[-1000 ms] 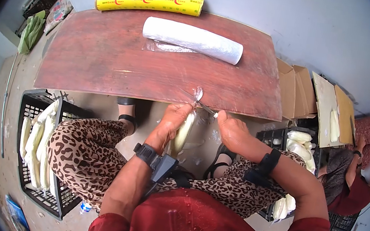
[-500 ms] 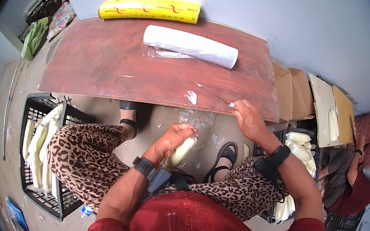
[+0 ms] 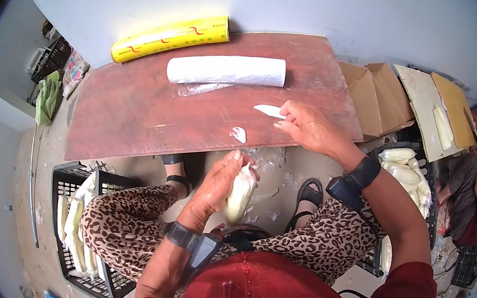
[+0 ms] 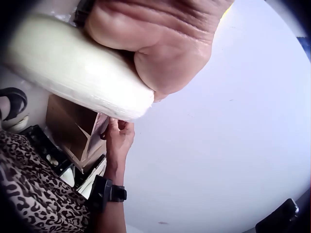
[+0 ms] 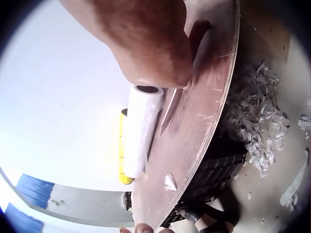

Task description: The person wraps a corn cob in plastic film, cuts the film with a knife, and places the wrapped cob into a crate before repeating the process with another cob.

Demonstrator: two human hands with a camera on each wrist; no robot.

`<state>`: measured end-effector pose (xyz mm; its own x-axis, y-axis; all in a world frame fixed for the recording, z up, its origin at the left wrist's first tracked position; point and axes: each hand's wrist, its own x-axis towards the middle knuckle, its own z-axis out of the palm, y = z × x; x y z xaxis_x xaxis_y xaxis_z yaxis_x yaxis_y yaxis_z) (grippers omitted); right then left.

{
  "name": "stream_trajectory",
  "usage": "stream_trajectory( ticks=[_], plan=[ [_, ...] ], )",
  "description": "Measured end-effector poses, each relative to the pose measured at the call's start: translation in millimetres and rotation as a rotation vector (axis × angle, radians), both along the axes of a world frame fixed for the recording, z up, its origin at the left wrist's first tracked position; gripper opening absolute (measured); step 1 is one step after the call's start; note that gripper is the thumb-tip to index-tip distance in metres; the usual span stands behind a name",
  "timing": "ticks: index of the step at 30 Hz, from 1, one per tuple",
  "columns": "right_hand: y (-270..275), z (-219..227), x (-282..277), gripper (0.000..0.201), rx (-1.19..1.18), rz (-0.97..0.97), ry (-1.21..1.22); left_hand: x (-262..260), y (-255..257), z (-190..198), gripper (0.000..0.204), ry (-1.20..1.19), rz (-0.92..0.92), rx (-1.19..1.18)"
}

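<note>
We saw that the left hand (image 3: pixel 218 185) had kept its fingers curled round the pale wrapped cob (image 3: pixel 240 192), holding it upright below the near edge of the table, above the lap, much as half a second before. The right hand (image 3: pixel 307 127) had moved: earlier it was at the table's near right edge, and now it lay farther in over the board, its fingers pinching the end of a knife (image 3: pixel 270 110) whose light blade lay flat on the wood pointing left. A second earlier both hands had met at the table edge, over the cob's tip.

The cob looked smooth, glossy and cream-coloured under tight clear film, a blunt cylinder in the left wrist view (image 4: pixel 82 77). A small crumpled white scrap (image 3: pixel 239 133) sat on the wood near the edge, where it had been before. The table (image 3: pixel 134 117) was a reddish-brown board, scratched and dully shiny. Farther off lay a white roll of cling film (image 3: pixel 226 70), a loose clear sheet trailing from it, and behind it a yellow printed tube (image 3: pixel 170 38) against the wall. Shreds of clear film (image 5: pixel 257 121) littered the floor. To the left stood a black lattice crate (image 3: pixel 69 223) of pale cobs; to the right, open cardboard boxes (image 3: pixel 372 94).
</note>
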<state>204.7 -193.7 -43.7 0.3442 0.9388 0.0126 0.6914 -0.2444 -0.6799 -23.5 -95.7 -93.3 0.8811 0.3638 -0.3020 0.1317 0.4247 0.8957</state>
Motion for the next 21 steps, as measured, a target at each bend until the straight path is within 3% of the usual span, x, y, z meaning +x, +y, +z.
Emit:
stream_trajectory(
  ticks=[2,5,8,12,21],
  plan=[
    [1,4,-23,0.039,0.045,0.198,0.31,2,1,7,0.048,0.018,-0.003,0.114],
    [-4,14,-53,0.051,-0.035,0.241,0.308,6,2,11,0.052,-0.001,-0.008,0.193],
    [1,17,-57,0.048,-0.24,0.32,0.158,9,4,-3,0.054,-0.035,-0.002,0.205],
    [-2,12,-62,0.044,-0.039,0.288,0.256,11,-1,4,0.057,0.013,0.022,0.224],
    [-4,6,-58,0.029,0.074,0.256,0.18,10,-7,15,0.067,-0.06,-0.085,0.077]
  ],
)
